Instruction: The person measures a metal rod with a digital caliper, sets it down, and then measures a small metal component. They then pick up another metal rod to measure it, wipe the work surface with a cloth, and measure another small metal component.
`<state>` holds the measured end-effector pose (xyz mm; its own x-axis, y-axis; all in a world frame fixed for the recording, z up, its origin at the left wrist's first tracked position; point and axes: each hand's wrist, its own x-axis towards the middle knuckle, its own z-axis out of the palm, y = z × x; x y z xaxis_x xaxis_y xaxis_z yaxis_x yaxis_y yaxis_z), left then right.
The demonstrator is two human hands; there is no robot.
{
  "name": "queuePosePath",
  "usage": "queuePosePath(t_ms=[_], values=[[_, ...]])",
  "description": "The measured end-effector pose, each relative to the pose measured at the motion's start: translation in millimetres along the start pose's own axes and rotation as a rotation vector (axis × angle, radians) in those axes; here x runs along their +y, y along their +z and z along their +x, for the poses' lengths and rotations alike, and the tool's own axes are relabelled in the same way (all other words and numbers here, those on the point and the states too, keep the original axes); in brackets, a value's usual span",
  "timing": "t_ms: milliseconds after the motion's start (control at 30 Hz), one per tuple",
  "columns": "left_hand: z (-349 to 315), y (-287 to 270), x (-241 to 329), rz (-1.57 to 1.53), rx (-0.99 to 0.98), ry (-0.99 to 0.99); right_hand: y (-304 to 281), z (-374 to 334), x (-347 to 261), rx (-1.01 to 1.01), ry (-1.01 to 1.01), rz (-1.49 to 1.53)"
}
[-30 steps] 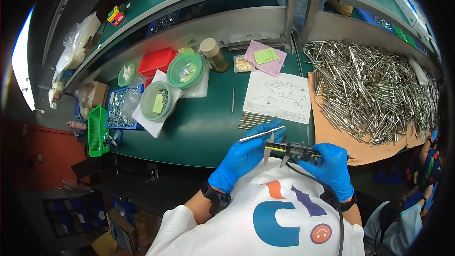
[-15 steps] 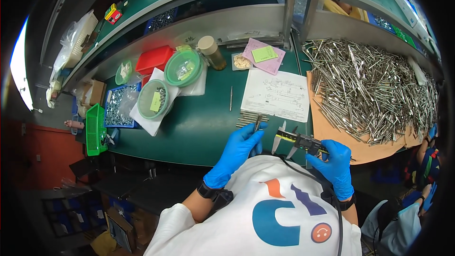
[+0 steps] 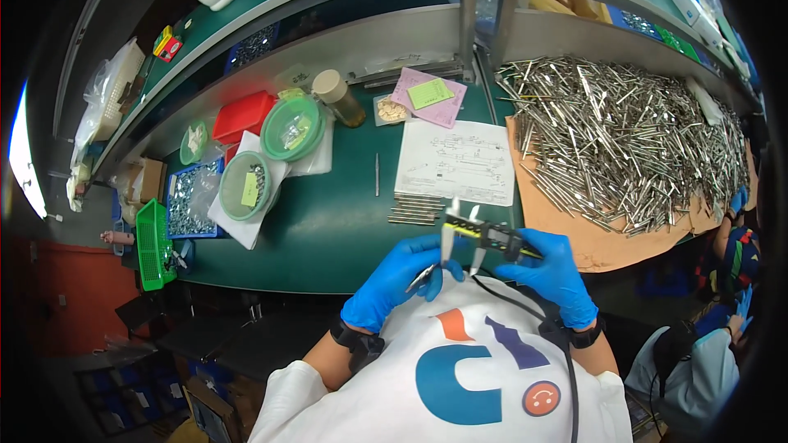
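My left hand point(image 3: 392, 279), in a blue glove, is closed on a short metal rod point(image 3: 421, 278) that lies slanted between the fingers. Close beside it, my gloved right hand point(image 3: 556, 272) grips a digital caliper point(image 3: 495, 239). The caliper's jaws are spread and point toward my body, their near tips by my left fingertips. Whether a jaw touches the rod, I cannot tell. Beyond the hands lies a row of several metal rods point(image 3: 415, 209) at the edge of a sheet with a line drawing point(image 3: 456, 162). A single metal rod point(image 3: 377, 174) rests farther left on the green table.
A large heap of metal rods point(image 3: 628, 143) covers brown paper point(image 3: 546, 234) at the right. Green bowls point(image 3: 242, 212), a red box point(image 3: 244, 117), a capped jar point(image 3: 336, 98) and a blue tray point(image 3: 193, 199) stand left. A metal-edged shelf point(image 3: 328, 4) crosses behind. Another person's sleeve point(image 3: 694, 377) shows lower right.
The caliper has come closer to my left hand. My left hand has lowered toward my body and turned the rod to a flatter slant. The whole view has shifted slightly.
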<state>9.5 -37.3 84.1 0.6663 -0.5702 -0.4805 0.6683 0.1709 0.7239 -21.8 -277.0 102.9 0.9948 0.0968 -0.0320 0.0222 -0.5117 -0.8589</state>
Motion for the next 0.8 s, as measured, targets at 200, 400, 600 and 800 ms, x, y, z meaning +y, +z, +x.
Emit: queuePosePath(t_ms=[200, 400, 600, 800], values=[[4.8, 5.0, -0.6, 0.137, -0.293, -0.100, 2.2, 9.2, 7.5, -0.323, -0.056, 0.200], [10.9, 5.8, -7.8, -0.456, -0.424, -0.179, -6.3, 7.9, 2.2, -0.339, 0.078, 0.330], [16.8, 3.4, -21.6, -0.633, -0.095, 0.098, -1.1, 8.1, 2.8, -0.190, 0.270, 0.489], [20.1, 7.6, -16.3, 0.172, 0.035, 0.142, 3.4, 9.5, 8.8, -0.165, 0.193, 0.362]])
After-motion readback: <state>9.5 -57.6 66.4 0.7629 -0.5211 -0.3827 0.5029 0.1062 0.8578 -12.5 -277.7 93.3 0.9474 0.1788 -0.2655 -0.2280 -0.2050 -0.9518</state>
